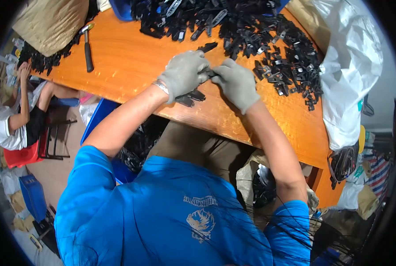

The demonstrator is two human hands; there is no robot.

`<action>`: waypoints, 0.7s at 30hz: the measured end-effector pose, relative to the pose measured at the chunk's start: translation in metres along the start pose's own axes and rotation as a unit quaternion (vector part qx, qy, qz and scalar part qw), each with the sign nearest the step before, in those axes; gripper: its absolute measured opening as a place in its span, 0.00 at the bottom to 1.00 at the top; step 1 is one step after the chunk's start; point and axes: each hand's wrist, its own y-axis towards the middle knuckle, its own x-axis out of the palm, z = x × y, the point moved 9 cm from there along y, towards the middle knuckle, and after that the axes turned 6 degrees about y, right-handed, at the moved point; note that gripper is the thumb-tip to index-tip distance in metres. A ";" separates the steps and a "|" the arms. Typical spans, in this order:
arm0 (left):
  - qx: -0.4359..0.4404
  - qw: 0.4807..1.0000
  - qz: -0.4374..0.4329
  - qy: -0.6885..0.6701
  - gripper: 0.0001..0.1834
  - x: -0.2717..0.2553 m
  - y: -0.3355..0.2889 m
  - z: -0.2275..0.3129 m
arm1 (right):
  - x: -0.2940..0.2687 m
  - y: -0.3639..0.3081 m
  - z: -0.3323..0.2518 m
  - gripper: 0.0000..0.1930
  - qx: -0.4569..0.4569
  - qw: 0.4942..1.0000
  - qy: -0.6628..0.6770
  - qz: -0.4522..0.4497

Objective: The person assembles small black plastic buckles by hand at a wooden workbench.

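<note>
My left hand (184, 74), in a grey glove, is closed with its fingertips pinched on a small black part (211, 73). From the other side my right hand (238, 83), gloved too, pinches the same part, so both hands meet over the orange wooden table (131, 53). Most of the part is hidden by the fingers, and I cannot make out its exact kind. Beside my left wrist lie a few dark flat pieces (191, 97) on the table. Just beyond the left fingers is another black piece (207, 46).
Black plastic pieces (237, 33) are heaped along the far side, and smaller ones with metal bits (286, 66) spread right. A hammer (88, 51) lies at left. White sacking (353, 66) hangs at right. A blue bin (98, 117) stands below; a person (16, 119) sits at left.
</note>
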 end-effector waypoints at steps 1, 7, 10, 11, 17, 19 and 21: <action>-0.021 0.999 -0.026 0.002 0.07 0.002 0.003 -0.004 | 0.002 0.004 0.000 0.10 -0.008 1.000 -0.010 -0.003; 0.069 0.985 -0.144 -0.068 0.10 -0.001 -0.001 -0.004 | -0.037 -0.012 0.006 0.09 -0.017 0.998 0.051 0.012; -0.058 0.966 -0.095 -0.232 0.14 -0.022 0.000 -0.028 | -0.088 -0.035 0.048 0.08 0.034 0.993 0.043 0.102; -0.097 0.979 -0.054 -0.173 0.16 -0.034 0.002 -0.032 | -0.091 -0.046 0.065 0.12 0.102 0.988 0.049 0.108; -0.103 0.989 0.035 0.096 0.18 -0.018 0.029 -0.023 | -0.060 -0.057 0.057 0.20 0.165 0.986 -0.010 -0.005; -0.109 0.989 0.014 0.096 0.16 -0.006 0.031 -0.028 | -0.057 -0.056 0.051 0.20 0.165 0.986 -0.010 -0.033; -0.105 0.989 0.036 0.098 0.14 -0.007 0.031 -0.030 | -0.052 -0.057 0.050 0.18 0.167 0.983 0.057 -0.054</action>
